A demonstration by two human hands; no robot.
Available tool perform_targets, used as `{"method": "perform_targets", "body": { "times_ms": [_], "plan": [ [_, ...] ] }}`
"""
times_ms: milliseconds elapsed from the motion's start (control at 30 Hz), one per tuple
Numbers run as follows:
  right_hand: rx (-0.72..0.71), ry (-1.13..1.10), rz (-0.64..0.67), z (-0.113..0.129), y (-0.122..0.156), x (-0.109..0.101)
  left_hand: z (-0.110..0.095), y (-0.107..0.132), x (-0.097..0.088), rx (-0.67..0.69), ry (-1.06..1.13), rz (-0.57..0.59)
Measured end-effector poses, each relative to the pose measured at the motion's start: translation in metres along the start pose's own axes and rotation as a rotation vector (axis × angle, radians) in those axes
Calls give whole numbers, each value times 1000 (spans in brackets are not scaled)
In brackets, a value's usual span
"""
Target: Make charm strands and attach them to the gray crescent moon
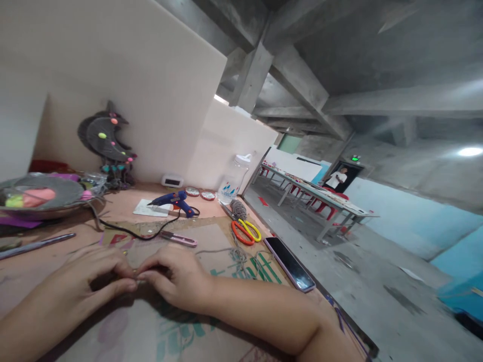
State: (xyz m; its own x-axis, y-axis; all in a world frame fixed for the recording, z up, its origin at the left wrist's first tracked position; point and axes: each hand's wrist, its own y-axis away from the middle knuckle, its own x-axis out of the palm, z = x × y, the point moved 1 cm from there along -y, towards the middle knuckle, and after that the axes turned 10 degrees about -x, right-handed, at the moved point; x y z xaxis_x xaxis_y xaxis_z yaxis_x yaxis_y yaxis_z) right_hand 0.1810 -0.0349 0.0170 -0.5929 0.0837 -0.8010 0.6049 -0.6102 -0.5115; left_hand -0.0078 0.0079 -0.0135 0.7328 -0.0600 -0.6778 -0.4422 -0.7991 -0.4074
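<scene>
My left hand (pixel 101 281) and my right hand (pixel 177 274) meet over the cardboard (pixel 204 301), thumb and forefinger pinched on each. Whatever lies between the fingertips is too small to make out. Just beyond my right hand is a pink utility knife (pixel 179 238). Thin grey cord (pixel 238 255) trails in loose loops to the right of that hand, with a wound bundle of grey yarn (pixel 238 209) behind it. Scissors (pixel 246 232) with red and yellow handles lie beside the bundle. A blue glue gun (pixel 175 201) rests farther back, its nozzle over a white sheet (pixel 145 208).
A bowl (pixel 53 208) of coloured pieces stands at left, near a pen (pixel 37 246). A moon-shaped decoration (pixel 103 136) leans on the partition. A clear bottle (pixel 232 181) is at the back. A phone (pixel 290 264) lies along the right edge. A person (pixel 335 178) stands far off.
</scene>
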Motion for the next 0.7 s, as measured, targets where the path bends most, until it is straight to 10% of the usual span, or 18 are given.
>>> {"method": "perform_targets", "body": {
  "times_ms": [233, 700],
  "plan": [
    [173, -157, -248, -4, 5, 1, -19, 1, -12, -102, 112, 58],
    [269, -233, -185, -3, -2, 3, -19, -1, -16, -335, 352, 113]
  ]
}}
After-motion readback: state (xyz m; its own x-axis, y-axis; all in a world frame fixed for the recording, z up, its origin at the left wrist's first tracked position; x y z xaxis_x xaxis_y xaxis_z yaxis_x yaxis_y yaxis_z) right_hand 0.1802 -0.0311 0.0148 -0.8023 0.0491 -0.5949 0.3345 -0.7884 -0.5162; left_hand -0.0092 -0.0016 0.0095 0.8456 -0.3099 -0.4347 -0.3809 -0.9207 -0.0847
